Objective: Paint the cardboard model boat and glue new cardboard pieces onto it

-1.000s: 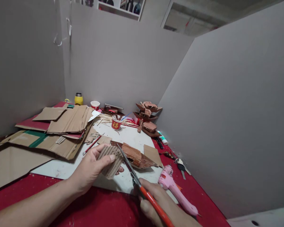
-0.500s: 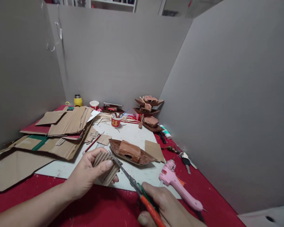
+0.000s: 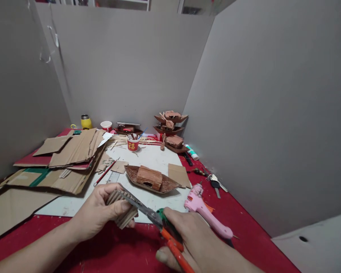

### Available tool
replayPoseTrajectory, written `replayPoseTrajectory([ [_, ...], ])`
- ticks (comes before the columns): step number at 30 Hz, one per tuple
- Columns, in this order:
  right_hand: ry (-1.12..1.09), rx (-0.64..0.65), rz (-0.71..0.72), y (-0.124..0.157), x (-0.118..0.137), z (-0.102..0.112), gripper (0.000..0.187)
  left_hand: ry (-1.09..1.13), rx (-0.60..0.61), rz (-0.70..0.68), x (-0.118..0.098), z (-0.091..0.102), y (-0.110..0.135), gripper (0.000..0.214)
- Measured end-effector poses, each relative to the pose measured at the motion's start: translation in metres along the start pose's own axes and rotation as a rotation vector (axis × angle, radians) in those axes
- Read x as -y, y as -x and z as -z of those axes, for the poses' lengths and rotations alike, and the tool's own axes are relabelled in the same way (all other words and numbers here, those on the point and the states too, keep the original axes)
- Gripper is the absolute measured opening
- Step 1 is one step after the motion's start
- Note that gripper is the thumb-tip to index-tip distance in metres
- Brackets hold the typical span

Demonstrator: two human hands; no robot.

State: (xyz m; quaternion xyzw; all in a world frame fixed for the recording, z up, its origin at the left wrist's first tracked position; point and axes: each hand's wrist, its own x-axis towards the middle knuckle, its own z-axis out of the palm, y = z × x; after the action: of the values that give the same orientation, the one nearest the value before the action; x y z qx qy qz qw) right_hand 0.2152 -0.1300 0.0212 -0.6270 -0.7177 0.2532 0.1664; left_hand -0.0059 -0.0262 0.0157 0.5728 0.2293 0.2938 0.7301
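Note:
My left hand (image 3: 102, 206) grips a small piece of corrugated cardboard (image 3: 124, 219), ridged side up, thumb pressed across it. My right hand (image 3: 187, 235) is closed around the orange and green handles of a pair of scissors (image 3: 152, 215). The scissor blades lie along the cardboard's upper edge, close to the left fingers; whether they cut into it is hard to tell. Just beyond the hands, a brown model boat (image 3: 152, 180) with an arched cabin rests on a white board (image 3: 74, 204).
Flat cardboard sheets (image 3: 71, 151) are piled at left. A pink hot glue gun (image 3: 207, 214) and keys (image 3: 215, 182) lie at right. Behind stand a red paper cup (image 3: 133, 143), thin sticks (image 3: 118, 141) and more model boats (image 3: 174, 142). Grey partitions (image 3: 125, 64) enclose the table.
The camera view has shifted, so the scene sits further left. The scissors have turned flatter, and their handles have spread apart. The left hand keeps its hold on the cardboard.

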Motion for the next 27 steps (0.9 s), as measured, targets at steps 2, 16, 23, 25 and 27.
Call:
replayPoseTrajectory([
  [2, -0.006, 0.004, 0.017, 0.0, -0.002, -0.001, 0.035, 0.006, 0.004, 0.001, 0.001, -0.001, -0.001, 0.02],
  [16, -0.099, -0.047, -0.015, 0.001, -0.001, -0.004, 0.038, 0.068, 0.017, 0.027, -0.004, 0.001, 0.002, 0.023],
  [23, -0.122, -0.073, -0.007, 0.0, -0.002, -0.005, 0.041, 0.067, 0.034, 0.029, -0.007, 0.002, 0.002, 0.024],
  [25, -0.127, -0.078, 0.009, 0.0, -0.003, -0.006, 0.041, 0.043, 0.045, 0.033, -0.01, 0.003, 0.003, 0.024],
  [27, -0.145, -0.081, 0.014, 0.0, -0.003, -0.006, 0.043, 0.028, 0.031, 0.027, -0.012, 0.005, 0.003, 0.025],
])
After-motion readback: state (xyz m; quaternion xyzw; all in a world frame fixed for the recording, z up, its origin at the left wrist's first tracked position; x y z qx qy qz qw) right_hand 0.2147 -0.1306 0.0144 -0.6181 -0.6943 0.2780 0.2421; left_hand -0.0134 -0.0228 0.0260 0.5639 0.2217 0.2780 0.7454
